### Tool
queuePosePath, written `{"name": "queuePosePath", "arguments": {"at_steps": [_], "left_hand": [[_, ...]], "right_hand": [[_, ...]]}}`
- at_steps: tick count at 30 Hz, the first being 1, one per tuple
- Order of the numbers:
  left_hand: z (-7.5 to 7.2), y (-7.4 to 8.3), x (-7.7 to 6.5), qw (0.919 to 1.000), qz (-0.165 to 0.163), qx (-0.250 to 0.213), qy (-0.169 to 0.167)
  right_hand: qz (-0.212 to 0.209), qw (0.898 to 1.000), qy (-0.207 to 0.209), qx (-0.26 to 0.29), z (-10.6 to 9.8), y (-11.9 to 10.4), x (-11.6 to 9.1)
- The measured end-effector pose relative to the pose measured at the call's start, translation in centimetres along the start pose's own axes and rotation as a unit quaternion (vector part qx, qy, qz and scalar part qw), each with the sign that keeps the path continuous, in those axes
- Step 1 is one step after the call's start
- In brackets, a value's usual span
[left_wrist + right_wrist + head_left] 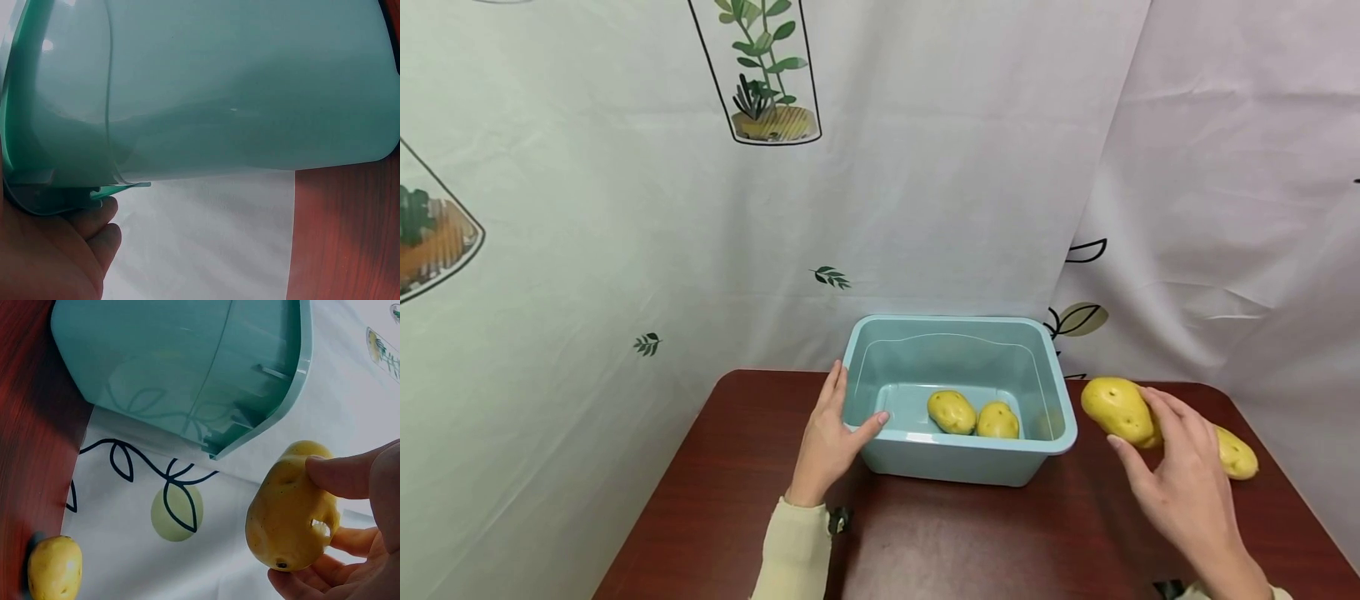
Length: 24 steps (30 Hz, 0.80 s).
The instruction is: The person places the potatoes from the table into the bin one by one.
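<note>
A light blue plastic bin [955, 458] stands on the table, with a potato [952, 412] and a second, smaller-looking potato [998, 420] side by side on its floor. At the bin's near left corner, my left hand [826, 446] holds the rim, thumb over the front edge and fingers along the left side. In the left wrist view, fingertips [106, 215] show under the rim. To the right of the bin, my right hand [1187, 475] grips a yellow potato [290, 512] between thumb and fingers, raised above the table. Another potato [1237, 455] lies beyond that hand, partly hidden by it.
The dark red wooden table [722, 492] carries everything. A pale curtain [940, 208] with plant prints hangs right behind the bin. In the right wrist view, a potato [55, 569] rests on the table near the curtain.
</note>
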<state>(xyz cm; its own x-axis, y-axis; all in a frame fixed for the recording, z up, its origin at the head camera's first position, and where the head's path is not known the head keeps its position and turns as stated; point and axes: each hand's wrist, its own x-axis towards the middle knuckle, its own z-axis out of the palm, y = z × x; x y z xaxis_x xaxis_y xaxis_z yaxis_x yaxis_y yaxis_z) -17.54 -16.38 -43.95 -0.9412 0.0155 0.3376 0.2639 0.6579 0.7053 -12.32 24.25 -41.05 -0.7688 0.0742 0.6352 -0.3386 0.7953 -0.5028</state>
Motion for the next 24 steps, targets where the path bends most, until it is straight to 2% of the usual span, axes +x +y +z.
{"name": "queuePosePath", "arguments": {"at_steps": [24], "left_hand": [[0.1,-0.1,0.0,1.0000,0.005,-0.001,0.007]], "right_hand": [[-0.014,1.000,0.003,0.019,0.4,-1.7,0.6]]}}
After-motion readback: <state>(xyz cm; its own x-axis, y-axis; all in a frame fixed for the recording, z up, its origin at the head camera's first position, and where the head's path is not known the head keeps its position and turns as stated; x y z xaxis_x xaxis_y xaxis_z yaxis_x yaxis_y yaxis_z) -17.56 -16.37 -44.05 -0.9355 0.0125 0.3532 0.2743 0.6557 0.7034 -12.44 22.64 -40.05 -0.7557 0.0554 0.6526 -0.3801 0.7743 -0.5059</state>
